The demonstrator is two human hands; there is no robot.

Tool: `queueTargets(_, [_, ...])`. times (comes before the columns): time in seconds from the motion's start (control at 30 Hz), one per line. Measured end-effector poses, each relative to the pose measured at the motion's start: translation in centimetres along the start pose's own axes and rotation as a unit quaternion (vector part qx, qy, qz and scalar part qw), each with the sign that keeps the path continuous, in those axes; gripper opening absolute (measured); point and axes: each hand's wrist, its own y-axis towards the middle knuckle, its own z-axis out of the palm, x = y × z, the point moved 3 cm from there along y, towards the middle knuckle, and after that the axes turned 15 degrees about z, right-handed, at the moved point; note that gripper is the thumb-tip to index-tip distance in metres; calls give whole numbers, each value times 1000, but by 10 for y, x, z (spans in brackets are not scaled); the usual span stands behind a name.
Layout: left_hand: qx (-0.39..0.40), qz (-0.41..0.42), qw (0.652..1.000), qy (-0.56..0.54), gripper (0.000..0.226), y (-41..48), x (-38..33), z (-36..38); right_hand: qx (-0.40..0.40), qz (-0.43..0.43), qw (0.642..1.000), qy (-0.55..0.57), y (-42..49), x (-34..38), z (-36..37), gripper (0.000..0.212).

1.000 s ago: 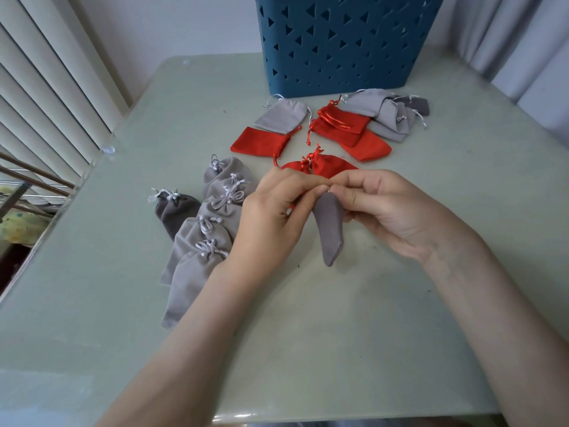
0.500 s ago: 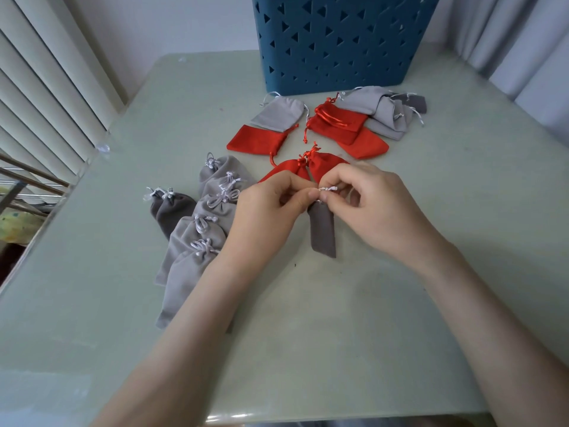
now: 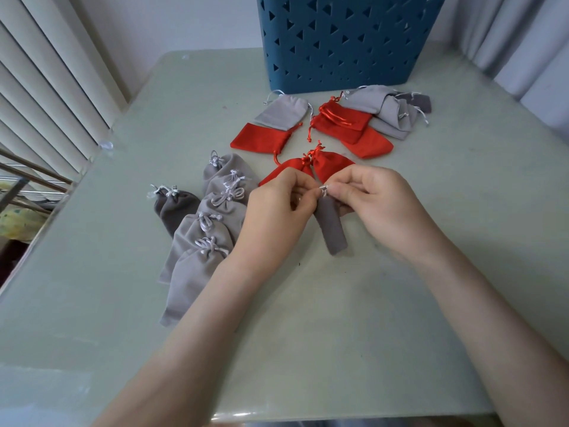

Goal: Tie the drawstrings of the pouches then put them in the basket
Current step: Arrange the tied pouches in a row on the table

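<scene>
Both hands are on one dark grey pouch (image 3: 332, 232), mid-tie. The left hand (image 3: 277, 211) pinches the white drawstring (image 3: 323, 189) at the pouch neck between thumb and forefinger, other fingers curled. The right hand (image 3: 378, 208) pinches the same cord from the other side, its fingertips nearly meeting the left's. The pouch body hangs down from the grip, slanted toward the person. Its bottom end is on or just above the table (image 3: 369, 318); cannot tell which.

Change: a second ago the fingers cover the neck and no cord shows. Half a second ago a short stretch of white cord runs between the two pinches. Now that stretch is gone and the cord is bunched into a small lump right at the neck. This reads as the knot being pulled snug, so the pouch is nearly done but not released.

Left of the grip is a row of tied grey pouches (image 3: 212, 238). Just beyond the grip are two tied red pouches (image 3: 332, 163), touching each other. Farther beyond lie flat loose-corded pouches (image 3: 341, 121), red and grey, probably still to tie. The basket (image 3: 338, 41) is farthest beyond, its inside out of view.
</scene>
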Motion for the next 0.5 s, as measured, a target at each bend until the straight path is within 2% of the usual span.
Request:
queueTargets(0.13, [-14, 23, 1000, 15, 16, 0, -1, 1, 38, 17, 996, 76, -1, 1, 2, 23])
queueTargets(0.3, [-31, 84, 996, 31, 12, -2, -8, 1, 86, 38, 987, 133, -2, 3, 0, 21])
queueTargets(0.5, [-54, 94, 994, 28, 12, -3, -12, -1, 83, -20, 990, 110, -1, 5, 1, 24])
